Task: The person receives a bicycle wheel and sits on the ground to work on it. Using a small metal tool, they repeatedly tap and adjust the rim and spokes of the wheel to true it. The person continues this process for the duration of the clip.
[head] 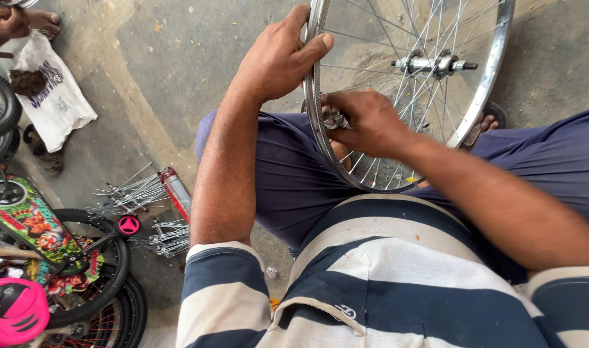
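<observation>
A shiny metal bicycle wheel [481, 84] with thin spokes and a central hub [433, 63] stands upright between my knees. My left hand [278, 58] grips its rim on the left side, thumb hooked over the edge. Lower down, at the inner side of the rim, my right hand [368, 122] pinches a small metal tool [333, 118] against a spoke end. I sit in dark blue trousers and a striped shirt.
A bundle of loose spokes [136, 193] and a red tool [177, 191] lie on the concrete floor at left. A small children's bicycle [43, 264] with pink parts lies at lower left. A white cloth [56, 96] and another person's foot [43, 22] are at upper left.
</observation>
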